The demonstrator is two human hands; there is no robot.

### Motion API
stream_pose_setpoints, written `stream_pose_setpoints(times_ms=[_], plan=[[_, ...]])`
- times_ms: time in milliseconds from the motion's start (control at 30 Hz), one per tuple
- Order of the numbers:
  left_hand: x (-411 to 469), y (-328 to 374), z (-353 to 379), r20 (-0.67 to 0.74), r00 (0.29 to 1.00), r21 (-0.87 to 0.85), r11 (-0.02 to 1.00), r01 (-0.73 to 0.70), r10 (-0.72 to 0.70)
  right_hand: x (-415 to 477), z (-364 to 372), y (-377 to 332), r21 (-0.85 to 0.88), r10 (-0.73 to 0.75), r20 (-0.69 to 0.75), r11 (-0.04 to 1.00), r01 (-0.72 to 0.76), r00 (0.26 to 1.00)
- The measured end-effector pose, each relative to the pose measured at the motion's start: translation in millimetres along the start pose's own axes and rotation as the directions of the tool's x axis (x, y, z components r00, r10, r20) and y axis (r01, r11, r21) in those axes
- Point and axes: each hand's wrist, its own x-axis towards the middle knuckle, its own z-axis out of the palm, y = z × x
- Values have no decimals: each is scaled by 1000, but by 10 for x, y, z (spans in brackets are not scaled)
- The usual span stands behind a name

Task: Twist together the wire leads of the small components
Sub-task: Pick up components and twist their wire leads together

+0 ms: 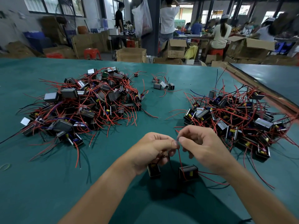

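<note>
Head: wire leads [179,153] at right hand [204,147]

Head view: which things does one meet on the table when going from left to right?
A rubber band → left pile → left hand → red wire, pinched by both hands → right hand → right pile.

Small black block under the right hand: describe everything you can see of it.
The block is a dark box with a grey top and a yellow part at its side. One red wire rises from it to where the left hand and right hand pinch it; more red wires trail right. Whether it hangs or rests on the table is unclear.
</note>
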Motion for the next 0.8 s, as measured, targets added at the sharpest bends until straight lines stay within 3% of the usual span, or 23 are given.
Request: stream_pose_setpoints(times_ms=[167,567,800], plan=[[-3,6,-35,87,996,-93,995,31,-23,-21,-47,-18,83,-30,127,996,19,991],[-15,10,-70,97,993,-147,986,74,-60,-8,-85,-7,35,-55,124,998,51,991],[-2,-14,-57,-62,997,-64,996,-54,50,20,-67,-10,-35,-48,33,998,49,998]])
